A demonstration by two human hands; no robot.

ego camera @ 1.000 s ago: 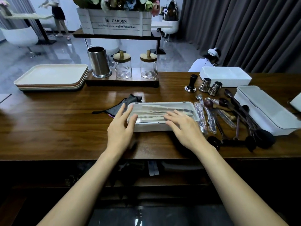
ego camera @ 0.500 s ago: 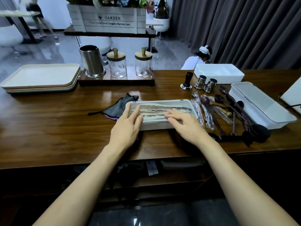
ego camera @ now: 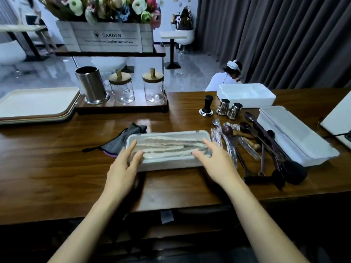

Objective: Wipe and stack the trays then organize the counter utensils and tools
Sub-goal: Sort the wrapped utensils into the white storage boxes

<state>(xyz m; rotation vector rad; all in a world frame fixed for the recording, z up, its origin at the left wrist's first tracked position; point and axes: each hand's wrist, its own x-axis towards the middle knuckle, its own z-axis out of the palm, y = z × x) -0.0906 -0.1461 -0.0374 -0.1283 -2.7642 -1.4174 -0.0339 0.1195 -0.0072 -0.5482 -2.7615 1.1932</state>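
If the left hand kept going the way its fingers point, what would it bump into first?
The box: the left hand points forward-right at its left end, and its fingers seem to touch it, though depth is unclear.

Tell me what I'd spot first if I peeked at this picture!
Two bare hands, the left hand and the right hand, are spread flat-fingered at the ends of a white box holding metal tongs, mid-counter. To its right lies a jumble of dark spoons. On a shelf behind stands a flower crate marked GARDEN.
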